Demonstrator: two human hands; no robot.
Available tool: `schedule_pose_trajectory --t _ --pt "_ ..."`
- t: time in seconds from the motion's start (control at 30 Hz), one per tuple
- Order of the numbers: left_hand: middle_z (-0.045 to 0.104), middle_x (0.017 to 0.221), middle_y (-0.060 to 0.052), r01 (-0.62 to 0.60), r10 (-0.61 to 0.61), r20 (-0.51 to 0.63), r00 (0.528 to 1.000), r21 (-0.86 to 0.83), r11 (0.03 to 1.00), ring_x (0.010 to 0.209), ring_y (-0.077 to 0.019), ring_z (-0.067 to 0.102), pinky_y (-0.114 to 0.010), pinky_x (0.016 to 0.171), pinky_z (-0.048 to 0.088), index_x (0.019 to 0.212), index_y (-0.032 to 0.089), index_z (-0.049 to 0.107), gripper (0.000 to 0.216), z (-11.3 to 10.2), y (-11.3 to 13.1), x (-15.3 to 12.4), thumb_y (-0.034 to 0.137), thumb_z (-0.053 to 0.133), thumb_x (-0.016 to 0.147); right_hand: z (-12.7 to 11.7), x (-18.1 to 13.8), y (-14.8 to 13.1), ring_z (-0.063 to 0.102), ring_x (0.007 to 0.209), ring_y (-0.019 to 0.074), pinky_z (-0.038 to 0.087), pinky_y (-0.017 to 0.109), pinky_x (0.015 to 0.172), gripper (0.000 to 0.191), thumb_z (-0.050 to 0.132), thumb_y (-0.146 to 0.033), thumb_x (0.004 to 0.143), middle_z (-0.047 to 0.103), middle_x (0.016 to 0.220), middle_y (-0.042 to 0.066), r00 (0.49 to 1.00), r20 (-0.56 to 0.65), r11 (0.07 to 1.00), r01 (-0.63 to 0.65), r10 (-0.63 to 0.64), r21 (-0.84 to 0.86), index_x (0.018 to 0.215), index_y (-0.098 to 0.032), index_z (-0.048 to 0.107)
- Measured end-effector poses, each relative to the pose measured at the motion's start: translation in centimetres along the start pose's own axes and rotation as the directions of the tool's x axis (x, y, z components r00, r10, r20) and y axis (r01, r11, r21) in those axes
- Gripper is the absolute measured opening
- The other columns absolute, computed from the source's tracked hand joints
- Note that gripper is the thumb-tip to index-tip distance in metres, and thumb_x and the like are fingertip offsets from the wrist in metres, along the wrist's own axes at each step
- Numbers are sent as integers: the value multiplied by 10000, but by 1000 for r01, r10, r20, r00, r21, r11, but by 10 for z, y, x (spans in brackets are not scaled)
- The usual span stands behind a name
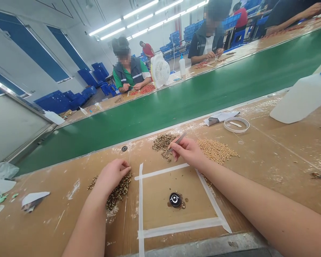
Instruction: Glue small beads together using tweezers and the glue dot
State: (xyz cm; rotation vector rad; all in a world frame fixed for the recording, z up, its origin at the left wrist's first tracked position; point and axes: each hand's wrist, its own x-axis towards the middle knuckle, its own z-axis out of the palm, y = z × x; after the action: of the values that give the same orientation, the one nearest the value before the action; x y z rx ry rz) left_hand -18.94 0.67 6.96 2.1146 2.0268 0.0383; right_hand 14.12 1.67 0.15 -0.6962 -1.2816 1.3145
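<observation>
My right hand (187, 150) pinches a pair of metal tweezers (176, 143), with the tips at a pile of small dark brass parts (163, 141). To its right lies a pile of lighter beige beads (216, 150). My left hand (112, 175) rests with curled fingers on another heap of small brass parts (119, 191); what the fingertips pinch is too small to name. Between my arms a square of white tape (176, 225) frames a small black round piece (175, 199) with a white ring.
A green conveyor belt (176, 103) runs behind the brown bench. A white ring dish (237, 124), a rag (219, 117) and a white plastic bottle (302, 98) stand at the right. Across the belt several people sit working; a white fan (160, 70) stands there.
</observation>
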Motion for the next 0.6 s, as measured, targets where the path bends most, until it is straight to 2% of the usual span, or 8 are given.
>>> schedule_pose_trajectory --t 0.07,0.17,0.23,0.3,0.37,0.47,0.53,0.6 --pt "767 856 -55 -6 4 -25 1000 -75 997 788 -262 675 -340 695 423 922 253 762 199 -1 24 5 425 663 935 0 -1 0 570 463 79 467 229 453 470 740 -611 957 599 622 -43 1000 27 1000 -5 6 -17 831 -162 685" --pt "771 854 -43 -168 141 -118 983 -267 949 734 -217 639 -321 690 420 922 239 770 177 8 68 16 401 699 926 -2 -4 -2 490 410 55 371 201 406 440 709 -572 996 546 578 -74 995 97 999 -3 7 -43 820 -172 663" --pt "767 829 -34 -293 228 -204 952 -400 868 703 -189 623 -304 685 416 885 223 764 131 23 95 24 351 743 897 -3 -7 -3 487 404 56 375 194 414 406 692 -540 1018 535 551 -85 982 186 998 -19 31 -65 841 -176 671" --pt "758 808 -26 -369 258 -274 926 -518 772 672 -166 603 -286 660 410 860 211 760 90 43 114 30 299 772 868 -3 -10 -5 503 413 61 395 190 424 381 689 -520 1026 544 550 -86 948 307 994 -60 86 -92 858 -178 686" --pt "738 773 -10 -384 233 -316 920 -604 698 631 -145 567 -272 631 401 874 210 768 65 63 123 32 274 774 868 -3 -13 -6 523 429 66 407 188 425 375 704 -517 1017 546 567 -85 887 433 986 -123 159 -111 856 -178 694" --pt "664 660 23 -377 223 -307 925 -680 629 575 -129 515 -259 589 380 874 212 778 68 83 124 33 276 794 861 -2 -16 -6 542 448 75 448 195 458 357 717 -510 1010 558 570 -85 778 571 965 -219 260 -142 883 -177 701" --pt "666 667 18 -385 220 -318 922 -706 594 574 -126 513 -258 582 380 872 209 782 71 89 121 35 272 807 853 -1 -17 -6 560 465 82 483 208 505 341 700 -497 1025 598 567 -74 727 617 952 -258 302 -163 908 -177 704" --pt "720 760 -6 -406 200 -358 912 -715 568 597 -121 527 -260 589 393 902 206 791 64 91 119 39 256 796 863 0 -18 -6 586 495 90 500 218 539 332 700 -486 1026 641 587 -56 702 630 942 -283 332 -182 906 -177 703"
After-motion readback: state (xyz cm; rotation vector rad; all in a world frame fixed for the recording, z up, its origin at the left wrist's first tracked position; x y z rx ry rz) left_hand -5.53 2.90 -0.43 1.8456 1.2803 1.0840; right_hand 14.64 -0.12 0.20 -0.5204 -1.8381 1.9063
